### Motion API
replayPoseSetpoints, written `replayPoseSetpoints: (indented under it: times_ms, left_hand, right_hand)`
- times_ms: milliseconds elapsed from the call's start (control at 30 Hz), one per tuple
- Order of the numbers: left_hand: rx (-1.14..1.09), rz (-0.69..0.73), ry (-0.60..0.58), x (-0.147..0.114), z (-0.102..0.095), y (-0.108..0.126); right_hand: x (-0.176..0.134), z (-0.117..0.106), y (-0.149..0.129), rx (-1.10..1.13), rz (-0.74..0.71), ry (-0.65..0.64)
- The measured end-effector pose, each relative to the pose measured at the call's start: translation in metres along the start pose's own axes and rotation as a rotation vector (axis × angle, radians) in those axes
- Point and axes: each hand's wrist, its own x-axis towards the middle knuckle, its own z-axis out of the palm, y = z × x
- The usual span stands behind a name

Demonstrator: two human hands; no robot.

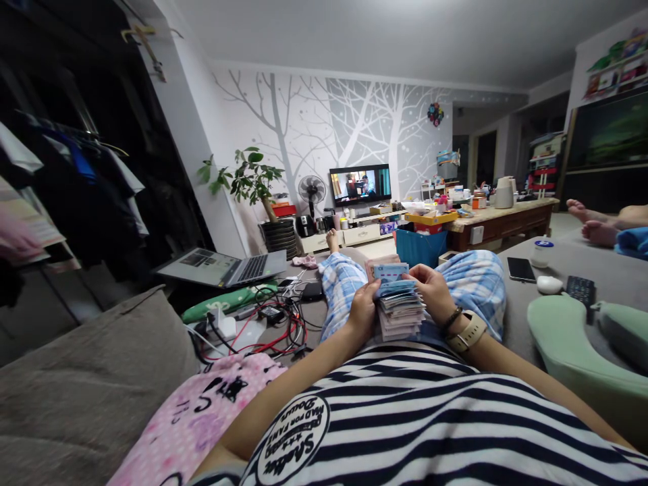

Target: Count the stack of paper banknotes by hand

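- A thick stack of cards [399, 307] is held in the lap, over the striped shirt [405, 412] and between the knees in blue plaid trousers [470, 283].
- The left hand [363, 309] is wrapped around the stack's left edge, fingers closed on it.
- The right hand [430, 290] is closed on the stack's right side, with the fingertips laid on the top cards; a watch [468, 332] is worn on that wrist.
- One card [389, 272] is raised at the far end of the stack, just above the rest.
- A laptop [225, 265] and a tangle of cables [268, 324] are seen to the left, well apart from the hands.
- A phone [521, 269] and a remote [580, 289] are seen lying on the sofa to the right.
- A television [360, 183] is lit at the far wall.
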Motion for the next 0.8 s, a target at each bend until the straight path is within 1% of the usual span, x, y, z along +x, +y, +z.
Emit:
replayPoseSetpoints:
  times_ms: [100,267,433,567,700,800]
  left_hand:
    - [0.005,0.013,-0.066,-0.0007,0.0011,0.0001]
    - [0.018,0.014,0.010,-0.0024,0.0026,0.0011]
    - [0.009,-0.005,-0.011,-0.0028,0.0025,0.0009]
    - [-0.009,-0.015,0.017,-0.0019,0.0013,-0.0010]
    - [-0.048,-0.076,-0.017,-0.0017,0.0017,0.0002]
    - [-0.066,-0.104,-0.008,-0.0020,0.0022,0.0019]
  right_hand:
    - [-0.0002,0.0006,0.0003,0.027,0.011,-0.004]
    - [-0.0013,0.0013,0.0007,0.031,0.014,0.026]
    - [-0.0014,0.0011,0.0003,0.035,0.019,0.019]
    - [-0.0017,0.0025,0.0008,0.077,0.023,0.012]
    - [-0.0028,0.0030,0.0013,0.030,-0.010,0.041]
    - [-0.0037,0.0033,0.0004,0.017,-0.028,0.031]
